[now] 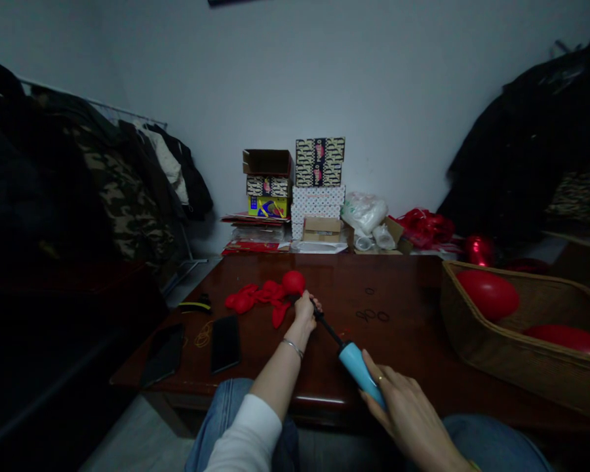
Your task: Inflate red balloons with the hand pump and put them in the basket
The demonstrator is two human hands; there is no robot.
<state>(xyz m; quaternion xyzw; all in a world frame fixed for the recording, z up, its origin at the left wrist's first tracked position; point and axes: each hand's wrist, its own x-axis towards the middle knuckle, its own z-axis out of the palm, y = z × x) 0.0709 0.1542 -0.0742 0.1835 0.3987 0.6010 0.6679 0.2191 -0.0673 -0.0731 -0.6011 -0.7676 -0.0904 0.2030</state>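
My left hand (305, 309) is closed at the front end of a hand air pump (360, 372), where a small, round, partly filled red balloon (294, 282) sits. Its fingers seem to pinch the balloon's neck around the nozzle, which they hide. From the other end, my right hand (407, 401) wraps around the pump's light blue barrel, with the black rod showing between both hands. Beside the balloon, to its left, lies a loose heap of limp red balloons (248, 298) on the brown table.
A wicker basket (491, 337) with large red balloons stands at the right. Black rubber bands (373, 315) lie mid-table. On the left are a phone (225, 343), a dark tablet-like slab (163, 354) and yellow bands (204, 334). Stacked boxes (318, 196) stand along the wall.
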